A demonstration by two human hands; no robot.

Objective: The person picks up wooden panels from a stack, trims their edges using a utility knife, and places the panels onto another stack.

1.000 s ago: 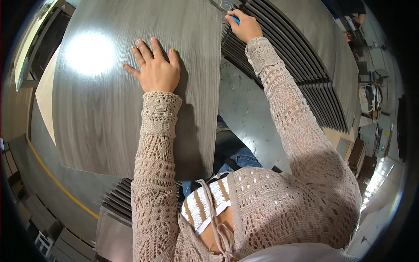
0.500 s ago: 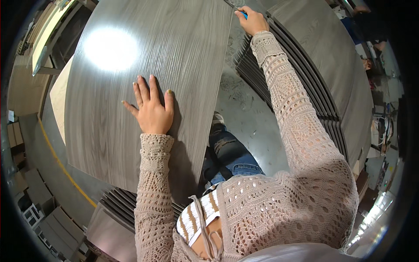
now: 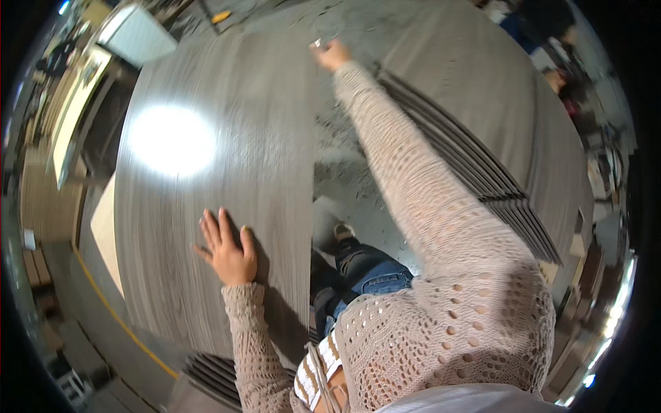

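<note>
My left hand point(image 3: 233, 255) lies flat on a large grey wood-grain panel point(image 3: 227, 172), fingers spread. At the panel's far right edge, my right hand point(image 3: 332, 55) is closed around a small hand tool point(image 3: 318, 44). Only a pale, shiny end of the tool shows now. Its blue body, visible half a second ago, is hidden by the fingers and by motion blur, so its exact kind is unclear. My right arm reaches far forward along the panel's edge.
To my right stands a stack of similar grey panels point(image 3: 454, 131). More stacked panels point(image 3: 213, 378) show under the near left corner. A white box-shaped thing point(image 3: 135, 36) is beyond the far left corner. Shavings lie on the grey floor point(image 3: 344, 148) between the stacks.
The view has shifted toward the panel's far end. My right hand has moved along the panel's right edge to its far corner with the tool. My left hand stays flat on the panel.
</note>
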